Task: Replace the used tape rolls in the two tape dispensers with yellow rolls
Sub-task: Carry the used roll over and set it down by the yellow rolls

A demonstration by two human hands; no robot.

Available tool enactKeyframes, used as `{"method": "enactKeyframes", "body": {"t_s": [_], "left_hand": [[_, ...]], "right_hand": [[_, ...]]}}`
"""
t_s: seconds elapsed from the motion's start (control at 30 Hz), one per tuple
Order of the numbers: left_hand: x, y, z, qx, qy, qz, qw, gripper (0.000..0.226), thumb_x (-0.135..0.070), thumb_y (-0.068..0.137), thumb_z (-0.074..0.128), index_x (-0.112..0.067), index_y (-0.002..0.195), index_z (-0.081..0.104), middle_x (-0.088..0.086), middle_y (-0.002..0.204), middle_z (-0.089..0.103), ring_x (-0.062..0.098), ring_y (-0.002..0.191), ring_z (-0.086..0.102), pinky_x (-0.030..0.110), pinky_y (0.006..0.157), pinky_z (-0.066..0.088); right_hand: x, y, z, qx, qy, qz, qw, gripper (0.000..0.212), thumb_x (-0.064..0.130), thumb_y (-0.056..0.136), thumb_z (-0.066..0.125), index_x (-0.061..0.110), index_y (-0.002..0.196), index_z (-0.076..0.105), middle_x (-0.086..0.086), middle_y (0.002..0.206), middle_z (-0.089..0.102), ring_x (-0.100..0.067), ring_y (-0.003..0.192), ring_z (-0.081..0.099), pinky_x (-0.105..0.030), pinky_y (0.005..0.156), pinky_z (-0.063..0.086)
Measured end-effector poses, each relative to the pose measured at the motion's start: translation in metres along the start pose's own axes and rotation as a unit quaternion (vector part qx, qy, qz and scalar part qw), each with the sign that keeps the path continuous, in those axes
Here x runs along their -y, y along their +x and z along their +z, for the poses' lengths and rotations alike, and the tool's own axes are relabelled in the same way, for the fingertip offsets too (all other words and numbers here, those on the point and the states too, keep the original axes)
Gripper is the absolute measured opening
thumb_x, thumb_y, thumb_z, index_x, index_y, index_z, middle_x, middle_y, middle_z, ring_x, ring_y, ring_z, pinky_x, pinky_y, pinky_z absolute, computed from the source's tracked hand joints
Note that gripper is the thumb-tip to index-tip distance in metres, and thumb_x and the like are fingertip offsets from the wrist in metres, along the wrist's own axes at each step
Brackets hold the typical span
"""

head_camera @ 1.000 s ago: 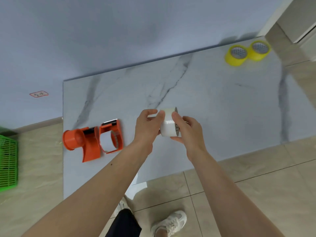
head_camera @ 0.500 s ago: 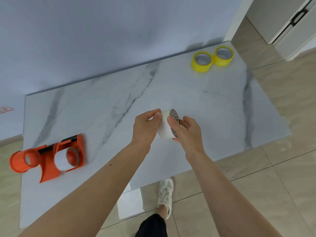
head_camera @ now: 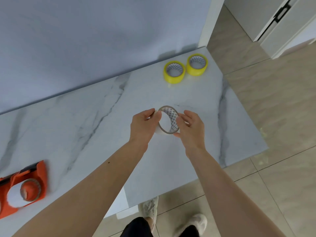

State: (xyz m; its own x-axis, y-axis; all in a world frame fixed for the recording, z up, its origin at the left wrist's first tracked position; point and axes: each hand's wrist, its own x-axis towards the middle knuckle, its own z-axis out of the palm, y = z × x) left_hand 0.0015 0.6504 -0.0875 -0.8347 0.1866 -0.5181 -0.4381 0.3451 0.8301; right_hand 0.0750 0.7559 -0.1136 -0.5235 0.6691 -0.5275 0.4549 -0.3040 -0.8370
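Now both hands, left hand [head_camera: 144, 124] and right hand [head_camera: 191, 128], are pinching the used white roll [head_camera: 168, 120] above the worktop [head_camera: 95, 117]. Likely it is being set aside; next, reaching far right for the yellow rolls [head_camera: 174, 72].

place: home interior | cues: marble-look table [head_camera: 102, 127]; tiled floor [head_camera: 273, 117]; white cabinet doors [head_camera: 290, 23]
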Motion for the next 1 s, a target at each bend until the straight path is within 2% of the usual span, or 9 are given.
{"method": "enactKeyframes", "body": {"t_s": [0.1,0.2,0.3,0.37,0.43,0.5,0.63,0.87,1.0], "left_hand": [[-0.002,0.006,0.027,-0.002,0.01,0.006,1.0,0.007,-0.025,0.091,0.063,-0.024,0.088,0.07,-0.008,0.088,0.066,0.011,0.083,0.059,0.026,0.084,0.043],[-0.005,0.004,0.056,-0.017,0.016,-0.009,1.0,0.015,-0.027,0.093,0.061,-0.022,0.091,0.074,-0.008,0.092,0.071,0.013,0.092,0.064,0.028,0.09,0.048],[-0.005,-0.005,0.091,-0.032,-0.005,-0.018,0.999,0.02,-0.023,0.096,0.059,-0.03,0.08,0.07,-0.013,0.087,0.07,0.007,0.087,0.064,0.026,0.089,0.049],[-0.004,-0.013,0.116,-0.045,-0.019,-0.022,0.999,0.022,-0.022,0.096,0.059,-0.03,0.08,0.07,-0.013,0.085,0.069,0.005,0.083,0.062,0.024,0.085,0.049],[0.0,-0.019,0.14,-0.064,-0.034,-0.026,0.997,0.014,-0.024,0.095,0.06,-0.022,0.095,0.074,-0.008,0.095,0.071,0.011,0.091,0.063,0.028,0.09,0.05],[0.001,-0.026,0.161,-0.089,-0.042,-0.032,0.995,0.021,-0.027,0.094,0.062,-0.017,0.11,0.071,-0.002,0.108,0.071,0.015,0.099,0.063,0.037,0.097,0.051],[0.0,-0.025,0.196,-0.122,-0.058,-0.033,0.99,0.021,-0.028,0.091,0.065,-0.016,0.108,0.065,0.003,0.104,0.07,0.016,0.088,0.064,0.043,0.094,0.055],[-0.015,0.007,0.233,-0.146,-0.095,-0.049,0.983,0.013,-0.026,0.09,0.066,-0.015,0.096,0.066,0.004,0.093,0.072,0.015,0.077,0.064,0.046,0.092,0.055],[-0.024,0.031,0.246,-0.166,-0.106,-0.061,0.978,0.012,-0.026,0.088,0.068,-0.017,0.095,0.065,0.003,0.098,0.071,0.013,0.075,0.063,0.045,0.092,0.055]], "right_hand": [[0.001,0.022,-0.021,-0.01,-0.016,-0.021,1.0,0.04,0.011,0.089,0.067,0.015,0.127,0.057,0.0,0.116,0.07,-0.015,0.099,0.07,-0.045,0.084,0.06],[0.003,0.04,-0.05,-0.011,-0.029,-0.025,0.999,0.038,0.007,0.086,0.071,0.013,0.123,0.063,0.003,0.111,0.069,-0.005,0.087,0.07,-0.037,0.08,0.062],[0.005,0.056,-0.085,0.009,-0.063,-0.024,0.998,0.016,0.008,0.083,0.072,0.023,0.089,0.073,0.009,0.083,0.073,-0.006,0.07,0.071,-0.039,0.08,0.062],[0.006,0.066,-0.108,0.028,-0.089,-0.036,0.995,0.025,0.008,0.083,0.072,0.031,0.072,0.07,0.006,0.075,0.075,-0.012,0.071,0.073,-0.04,0.08,0.062],[0.007,0.077,-0.13,0.038,-0.107,-0.043,0.993,0.028,0.009,0.082,0.073,0.033,0.068,0.07,0.006,0.073,0.075,-0.015,0.075,0.074,-0.04,0.08,0.062],[0.009,0.087,-0.15,0.046,-0.116,-0.049,0.991,0.023,0.011,0.082,0.073,0.031,0.073,0.073,0.009,0.073,0.075,-0.013,0.076,0.074,-0.038,0.081,0.062],[0.016,0.109,-0.177,0.06,-0.135,-0.058,0.987,0.014,0.013,0.084,0.072,0.018,0.096,0.079,0.008,0.08,0.075,-0.012,0.079,0.073,-0.036,0.083,0.061],[0.032,0.164,-0.18,0.09,-0.161,-0.101,0.978,0.016,0.016,0.084,0.065,0.022,0.091,0.078,0.006,0.085,0.077,-0.014,0.08,0.069,-0.045,0.084,0.059],[0.047,0.195,-0.172,0.108,-0.174,-0.109,0.973,0.018,0.015,0.084,0.064,0.023,0.092,0.079,0.008,0.083,0.076,-0.017,0.08,0.07,-0.046,0.084,0.059]]}}
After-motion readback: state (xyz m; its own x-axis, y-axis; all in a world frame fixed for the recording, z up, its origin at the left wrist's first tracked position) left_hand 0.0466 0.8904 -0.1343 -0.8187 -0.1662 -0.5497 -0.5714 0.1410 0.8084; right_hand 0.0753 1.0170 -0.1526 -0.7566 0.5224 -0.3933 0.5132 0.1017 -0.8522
